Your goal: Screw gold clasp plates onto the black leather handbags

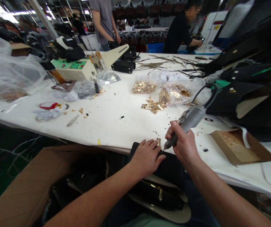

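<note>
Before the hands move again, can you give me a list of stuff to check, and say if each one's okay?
1. Right hand grips the power tool: ok.
2. Left hand rests on the black bag: ok.
3. Left thumb well away from the tool's tip: not ok, they're very close.
4. Gold piece sits straight: cannot tell, fingers partly hide it.
5. Screw under the tip: cannot tell, too small.
6. Cardboard box holds small parts: ok.

Free tabletop point(135, 126) left of power tool point(193, 116)
</note>
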A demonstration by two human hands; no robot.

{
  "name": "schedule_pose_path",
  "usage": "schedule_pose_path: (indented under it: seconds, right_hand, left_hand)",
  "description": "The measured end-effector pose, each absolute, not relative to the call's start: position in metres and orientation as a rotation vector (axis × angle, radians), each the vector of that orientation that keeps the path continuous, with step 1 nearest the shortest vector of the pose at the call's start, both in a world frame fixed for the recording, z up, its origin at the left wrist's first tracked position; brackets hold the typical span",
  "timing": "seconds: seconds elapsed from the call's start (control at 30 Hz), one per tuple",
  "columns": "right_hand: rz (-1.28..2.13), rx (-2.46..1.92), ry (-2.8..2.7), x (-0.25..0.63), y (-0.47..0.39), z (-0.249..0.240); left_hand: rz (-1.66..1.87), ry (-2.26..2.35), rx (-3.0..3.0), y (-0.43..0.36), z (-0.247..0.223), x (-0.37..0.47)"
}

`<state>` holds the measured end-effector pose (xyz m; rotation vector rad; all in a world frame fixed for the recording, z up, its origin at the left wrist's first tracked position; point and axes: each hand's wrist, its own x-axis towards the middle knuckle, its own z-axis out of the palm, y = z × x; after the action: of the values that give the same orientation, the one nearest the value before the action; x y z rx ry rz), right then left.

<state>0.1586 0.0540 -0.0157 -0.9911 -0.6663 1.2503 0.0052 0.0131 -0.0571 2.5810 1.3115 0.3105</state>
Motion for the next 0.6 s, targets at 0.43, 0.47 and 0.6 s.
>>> schedule_pose_path:
  seconds: [0.43, 0.47, 0.6]
  right_hand:
    - [1.262, -0.987, -0.642, 0.1521, 0.053, -0.0217]
    - [1.263, -0.986, -0.643, 0.1518, 0.0528, -0.0213]
    - [1.265, -0.976, -0.638, 0.1506, 0.0527, -0.02]
  left_hand:
    - [0.297, 1.311, 2.63, 0.0139, -0.0582, 0.0058]
    - [0.295, 1.312, 2.629, 0.0141, -0.0578, 0.0058]
    - [0.284, 1.297, 2.632, 0.0147, -0.0559, 0.0054]
